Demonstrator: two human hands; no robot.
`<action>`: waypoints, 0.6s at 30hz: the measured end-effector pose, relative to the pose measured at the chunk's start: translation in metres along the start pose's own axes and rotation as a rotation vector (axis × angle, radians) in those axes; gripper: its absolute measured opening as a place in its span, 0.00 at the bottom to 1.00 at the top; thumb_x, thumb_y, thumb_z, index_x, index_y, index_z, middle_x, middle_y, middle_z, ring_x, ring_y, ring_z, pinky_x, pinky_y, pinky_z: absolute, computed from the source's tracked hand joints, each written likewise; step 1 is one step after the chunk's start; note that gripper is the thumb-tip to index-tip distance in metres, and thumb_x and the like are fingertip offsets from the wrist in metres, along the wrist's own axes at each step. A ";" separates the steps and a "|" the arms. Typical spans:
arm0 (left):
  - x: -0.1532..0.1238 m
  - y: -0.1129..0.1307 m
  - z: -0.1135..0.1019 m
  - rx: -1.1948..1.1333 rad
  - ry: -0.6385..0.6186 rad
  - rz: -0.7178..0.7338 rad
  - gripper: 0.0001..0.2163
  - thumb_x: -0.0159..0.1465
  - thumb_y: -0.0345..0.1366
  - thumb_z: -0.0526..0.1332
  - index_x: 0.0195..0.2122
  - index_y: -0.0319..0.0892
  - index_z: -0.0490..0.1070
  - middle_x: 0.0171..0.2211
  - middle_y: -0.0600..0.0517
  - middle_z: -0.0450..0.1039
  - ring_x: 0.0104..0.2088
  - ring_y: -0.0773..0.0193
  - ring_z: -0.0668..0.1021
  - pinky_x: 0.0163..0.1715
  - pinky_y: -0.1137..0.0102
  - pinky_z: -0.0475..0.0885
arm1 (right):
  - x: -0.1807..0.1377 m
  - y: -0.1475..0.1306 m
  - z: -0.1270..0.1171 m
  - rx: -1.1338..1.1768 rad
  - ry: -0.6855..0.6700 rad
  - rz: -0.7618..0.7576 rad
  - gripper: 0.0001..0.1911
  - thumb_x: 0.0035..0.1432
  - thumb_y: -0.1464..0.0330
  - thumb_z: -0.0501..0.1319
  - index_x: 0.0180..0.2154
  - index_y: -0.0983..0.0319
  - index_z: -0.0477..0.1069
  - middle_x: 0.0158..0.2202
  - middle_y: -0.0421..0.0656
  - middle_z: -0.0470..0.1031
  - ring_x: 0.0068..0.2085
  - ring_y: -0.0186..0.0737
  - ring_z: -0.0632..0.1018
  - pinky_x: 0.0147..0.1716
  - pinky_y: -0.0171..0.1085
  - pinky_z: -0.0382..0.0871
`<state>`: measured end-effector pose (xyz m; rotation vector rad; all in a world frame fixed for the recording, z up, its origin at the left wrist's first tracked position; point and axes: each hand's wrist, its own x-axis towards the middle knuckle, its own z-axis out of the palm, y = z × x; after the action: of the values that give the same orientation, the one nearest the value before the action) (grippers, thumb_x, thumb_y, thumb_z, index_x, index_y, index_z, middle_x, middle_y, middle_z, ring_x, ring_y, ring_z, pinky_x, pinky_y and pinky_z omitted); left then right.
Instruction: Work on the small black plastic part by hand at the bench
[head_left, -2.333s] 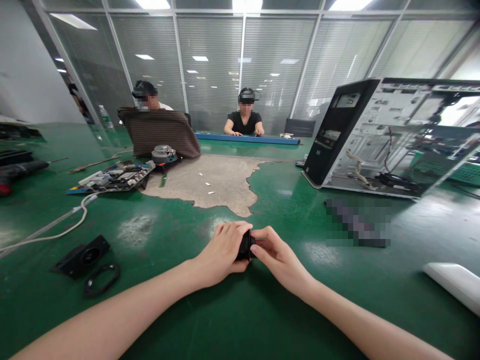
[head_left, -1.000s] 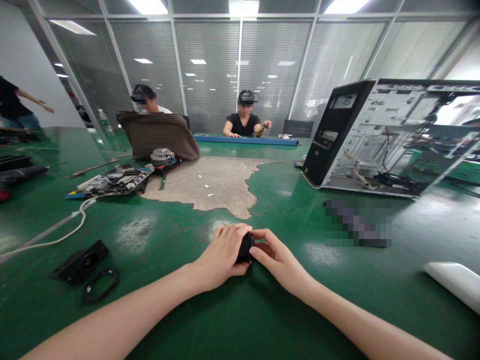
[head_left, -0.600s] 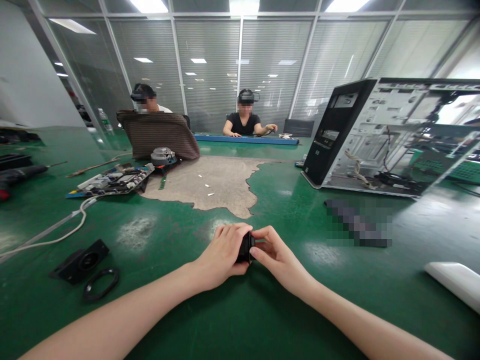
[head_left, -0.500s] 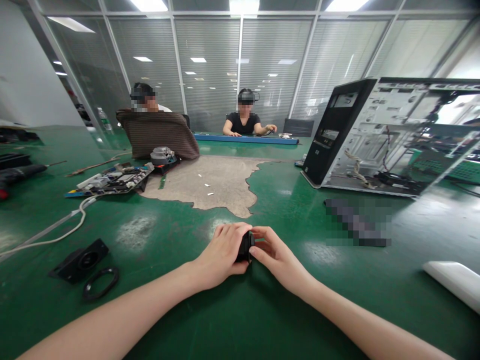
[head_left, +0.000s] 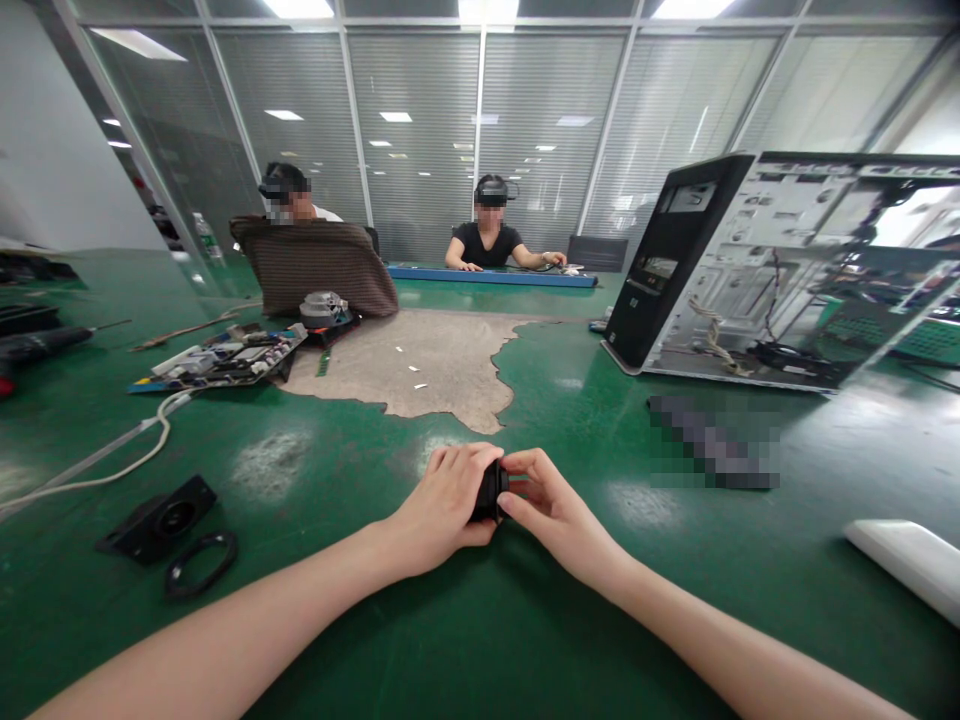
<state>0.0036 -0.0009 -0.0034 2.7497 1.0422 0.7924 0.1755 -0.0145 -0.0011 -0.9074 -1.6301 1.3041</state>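
Observation:
Between my two hands sits a small black part (head_left: 489, 490), its left side largely covered by fingers, so its exact kind is hidden. My left hand (head_left: 444, 500) wraps over it from the left, thumb underneath. From the right, the thumb and fingertips of my right hand (head_left: 553, 508) pinch its right end. To the left on the green table lies a black housing (head_left: 166, 520) with a round opening in it. Just in front of that rests a flat black ring (head_left: 201, 564), apart from my left forearm.
An open computer case (head_left: 675, 270) stands at the right, a white object (head_left: 907, 560) near the right edge. Left of centre lie a circuit board (head_left: 225, 358), a white cable (head_left: 150, 447) and a drill (head_left: 45, 348). Two people sit across the table.
My hands keep nearly the same grip, with the black part turned slightly between them. Across the table, a person's hand has moved a little to the right.

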 end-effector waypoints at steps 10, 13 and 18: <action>-0.001 0.000 -0.001 0.003 0.004 0.000 0.30 0.53 0.30 0.59 0.54 0.41 0.45 0.50 0.43 0.59 0.50 0.54 0.63 0.48 0.58 0.58 | -0.003 -0.004 0.000 0.042 -0.059 -0.019 0.08 0.54 0.68 0.57 0.37 0.58 0.59 0.37 0.39 0.67 0.42 0.35 0.73 0.42 0.37 0.68; -0.001 0.000 0.000 0.007 0.007 -0.001 0.29 0.53 0.30 0.59 0.54 0.41 0.46 0.50 0.43 0.59 0.50 0.54 0.63 0.48 0.58 0.58 | -0.002 -0.003 0.000 0.035 -0.028 -0.008 0.08 0.54 0.67 0.57 0.36 0.59 0.59 0.36 0.38 0.66 0.40 0.34 0.73 0.39 0.36 0.69; 0.000 -0.001 0.001 -0.009 0.012 -0.005 0.30 0.53 0.30 0.59 0.54 0.42 0.46 0.50 0.44 0.59 0.50 0.54 0.63 0.48 0.58 0.57 | 0.000 -0.002 0.001 0.000 0.000 0.012 0.11 0.54 0.68 0.57 0.40 0.59 0.58 0.40 0.41 0.65 0.42 0.35 0.72 0.41 0.37 0.69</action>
<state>0.0032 0.0000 -0.0044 2.7373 1.0441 0.8116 0.1748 -0.0149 0.0008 -0.9183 -1.6273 1.3122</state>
